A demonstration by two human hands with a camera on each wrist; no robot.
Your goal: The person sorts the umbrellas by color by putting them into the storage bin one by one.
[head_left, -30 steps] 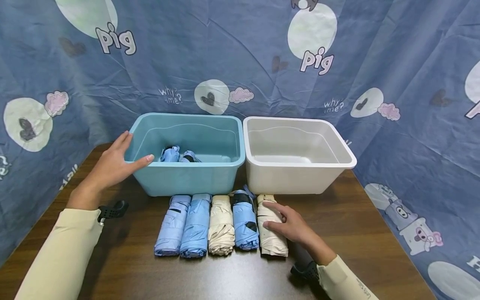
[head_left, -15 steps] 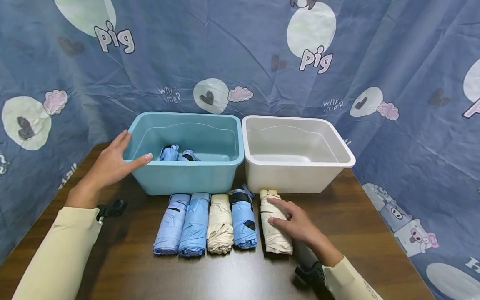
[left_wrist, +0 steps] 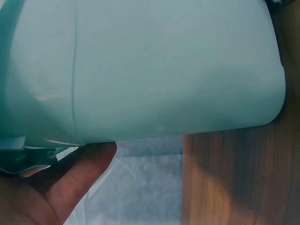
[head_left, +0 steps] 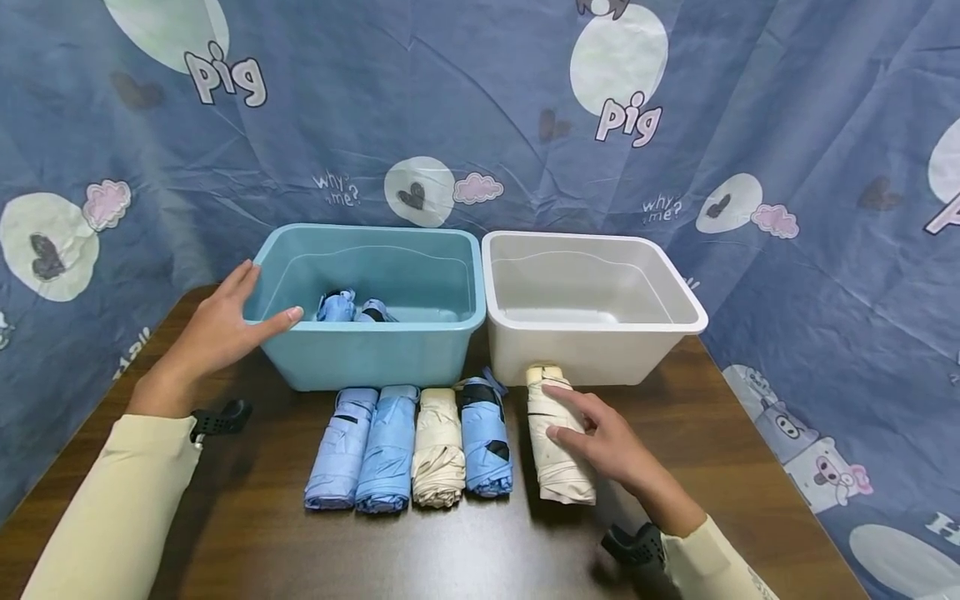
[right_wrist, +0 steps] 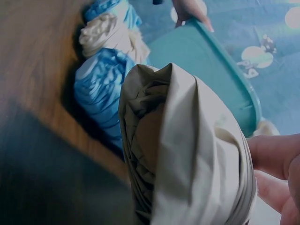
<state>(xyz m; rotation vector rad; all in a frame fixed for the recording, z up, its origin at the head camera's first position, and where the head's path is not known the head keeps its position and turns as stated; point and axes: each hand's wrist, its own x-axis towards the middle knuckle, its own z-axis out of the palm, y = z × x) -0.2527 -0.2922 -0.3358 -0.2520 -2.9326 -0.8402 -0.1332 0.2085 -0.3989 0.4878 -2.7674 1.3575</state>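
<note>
A cream folded umbrella is in my right hand, its top end near the front of the white bin. Thumb and fingers pinch its right side, and the right wrist view shows the gathered cloth of its bottom end up close. My left hand rests spread on the left corner of the teal bin, the thumb along its front rim. In front of that bin lie two blue umbrellas, a cream umbrella and another blue umbrella with black patches, side by side.
Two blue umbrellas lie inside the teal bin. Both bins stand side by side toward the back of the brown wooden table. A blue printed cloth hangs behind them.
My right hand has taken the cream umbrella away from the row, to the right and slightly toward the white bin, leaving a gap beside the blue one. My left hand stays on the teal bin.
</note>
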